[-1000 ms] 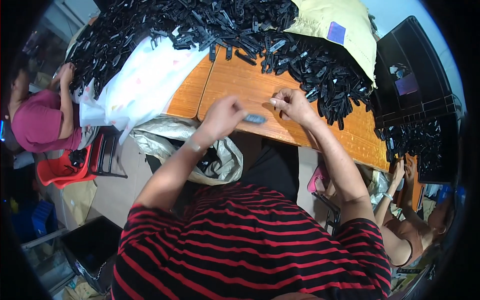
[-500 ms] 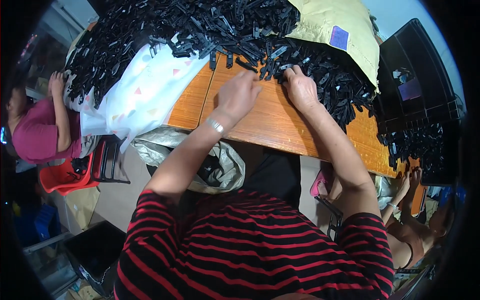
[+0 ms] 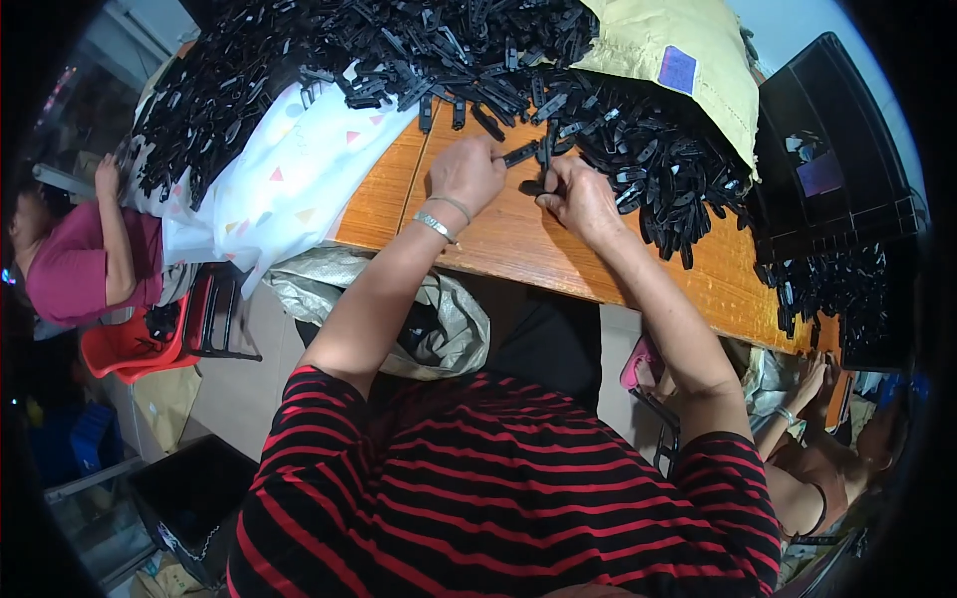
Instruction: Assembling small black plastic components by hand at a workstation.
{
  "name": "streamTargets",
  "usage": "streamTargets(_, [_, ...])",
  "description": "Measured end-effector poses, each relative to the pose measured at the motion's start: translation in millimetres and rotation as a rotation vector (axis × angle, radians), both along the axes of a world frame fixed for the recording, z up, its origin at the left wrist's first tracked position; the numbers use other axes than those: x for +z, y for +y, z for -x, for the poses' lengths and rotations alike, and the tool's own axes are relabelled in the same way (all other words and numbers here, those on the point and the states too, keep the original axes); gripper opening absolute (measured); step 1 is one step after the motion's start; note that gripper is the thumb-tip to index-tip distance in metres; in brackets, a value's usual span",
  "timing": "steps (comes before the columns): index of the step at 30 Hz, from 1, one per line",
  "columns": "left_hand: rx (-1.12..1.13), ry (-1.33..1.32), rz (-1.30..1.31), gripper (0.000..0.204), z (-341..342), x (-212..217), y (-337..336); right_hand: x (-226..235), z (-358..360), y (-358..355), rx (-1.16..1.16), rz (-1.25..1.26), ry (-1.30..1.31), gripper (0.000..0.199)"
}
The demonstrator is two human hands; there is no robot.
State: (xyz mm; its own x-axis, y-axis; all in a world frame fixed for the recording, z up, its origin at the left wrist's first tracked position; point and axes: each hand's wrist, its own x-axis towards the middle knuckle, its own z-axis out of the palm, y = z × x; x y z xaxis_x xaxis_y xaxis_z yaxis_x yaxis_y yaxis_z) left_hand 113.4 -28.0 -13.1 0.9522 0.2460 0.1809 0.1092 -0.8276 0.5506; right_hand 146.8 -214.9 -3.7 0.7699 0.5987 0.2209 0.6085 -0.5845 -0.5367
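Note:
My left hand (image 3: 466,177) is closed on a slim black plastic piece (image 3: 519,154) that sticks out to the right of its fingertips. Just across from it, my right hand (image 3: 583,197) pinches another narrow black part (image 3: 545,149), which points away from me. Below the right fingers shows a dark rounded piece (image 3: 533,187); whether it is gripped or lies on the wood I cannot tell. Both hands are over the wooden table (image 3: 478,234), close together. Beyond them spreads a large heap of similar black pieces (image 3: 449,50).
A yellowish paper sack (image 3: 688,40) lies over the heap at the far right. White patterned plastic sheeting (image 3: 289,189) drapes the left side. An open woven sack (image 3: 459,329) sits below the table edge. Co-workers sit at left (image 3: 85,254) and right (image 3: 817,468). A black crate (image 3: 837,149) stands far right.
My right hand has drawn back from the heap toward me with a black part. The left hand has come down slightly and now holds a black piece.

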Motion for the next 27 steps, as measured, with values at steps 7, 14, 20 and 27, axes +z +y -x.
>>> streamTargets(7, [-0.082, 0.061, 0.580, 0.017, 30.8, -10.2, 23.3, 4.0, 28.7, 10.7, -0.047, -0.038, 0.029, 0.016])
streamTargets(14, [-0.212, 0.163, 1.134, 0.014, 48.6, 18.8, -7.4, 21.1, 32.9, 18.6, -0.089, -0.475, 0.542, 0.025])
streamTargets(20, [-0.222, 0.215, 1.174, 0.025, 37.7, 27.6, -0.7, 26.9, 16.0, 5.6, -0.092, -0.456, 0.629, 0.019])
streamTargets(27, [-0.228, 0.228, 1.078, 0.019, 22.9, 8.4, 4.3, 9.3, 20.2, 4.9, -0.206, -0.341, 0.652, 0.022])
